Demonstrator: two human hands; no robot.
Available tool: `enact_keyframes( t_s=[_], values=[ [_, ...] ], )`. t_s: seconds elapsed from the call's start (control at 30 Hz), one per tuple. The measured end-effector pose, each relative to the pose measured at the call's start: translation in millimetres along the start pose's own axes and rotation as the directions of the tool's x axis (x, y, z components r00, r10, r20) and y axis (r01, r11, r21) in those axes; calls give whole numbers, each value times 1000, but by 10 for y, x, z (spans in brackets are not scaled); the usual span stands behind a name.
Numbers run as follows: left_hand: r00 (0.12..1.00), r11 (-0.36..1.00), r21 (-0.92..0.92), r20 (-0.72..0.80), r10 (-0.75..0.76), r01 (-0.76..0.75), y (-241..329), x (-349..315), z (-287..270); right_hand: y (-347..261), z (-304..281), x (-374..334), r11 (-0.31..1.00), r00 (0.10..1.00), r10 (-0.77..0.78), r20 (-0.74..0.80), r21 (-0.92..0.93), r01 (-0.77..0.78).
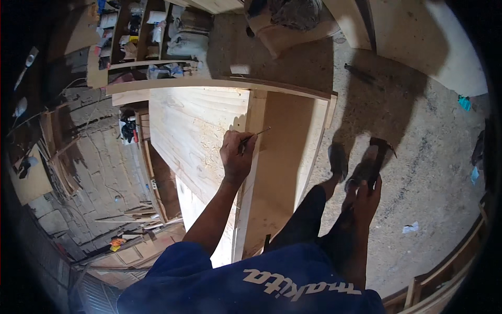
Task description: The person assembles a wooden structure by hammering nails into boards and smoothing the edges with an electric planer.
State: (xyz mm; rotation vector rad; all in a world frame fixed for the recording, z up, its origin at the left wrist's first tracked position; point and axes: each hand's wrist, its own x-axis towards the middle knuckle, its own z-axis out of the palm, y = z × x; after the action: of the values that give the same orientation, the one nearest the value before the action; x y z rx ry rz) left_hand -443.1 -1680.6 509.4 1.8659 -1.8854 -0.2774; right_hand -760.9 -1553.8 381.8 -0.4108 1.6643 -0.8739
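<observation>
Looking straight down now, and the left hand (pixel 237 153) is out over a big pale wooden cabinet (pixel 198 131), a boxy piece of light timber with visible grain running along its broad face. That broad panel takes up the middle of the view, bright and unfinished. On its right side a narrow upright edge strip (pixel 254 157) runs toward the person, and past that a deeper recessed side (pixel 285 162) sits in shadow, a warmer tan. A long thin rail (pixel 219 83) crosses the far end, bending with the lens.

The left hand's grip is closed around a slim pencil (pixel 256 134), pinched between the fingers, its tip pointing up and right and resting on or just above the edge strip; hard to tell which from this angle. The hand's heel lies against the pale panel's edge.

Down on the right, the right hand (pixel 366 196) hangs beside the leg, well apart from the cabinet. Its grip is wrapped on a hammer (pixel 374 157), dark head toward the top, over the dusty concrete floor (pixel 429 172). A foot (pixel 337 159) stands just beside the cabinet's side.

Far back, cluttered shelves (pixel 151 31) with bags and small boxes. Left of the cabinet, loose timber offcuts and frames (pixel 141 214) lie about on the floor. The person's blue shirt (pixel 251 282) fills the lower edge.
</observation>
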Motion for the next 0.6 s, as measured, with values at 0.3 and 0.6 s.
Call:
enact_keyframes(
  t_s=[0.3,0.6],
  values=[
    [996,991,117,66,61,-68,38,44,-55,-841,325,832,973,993,95,65,-216,-78],
    [963,997,-2,260,-72,75,300,311,-127,-1491,766,1751,948,984,93,149,-315,-42]
  ],
)
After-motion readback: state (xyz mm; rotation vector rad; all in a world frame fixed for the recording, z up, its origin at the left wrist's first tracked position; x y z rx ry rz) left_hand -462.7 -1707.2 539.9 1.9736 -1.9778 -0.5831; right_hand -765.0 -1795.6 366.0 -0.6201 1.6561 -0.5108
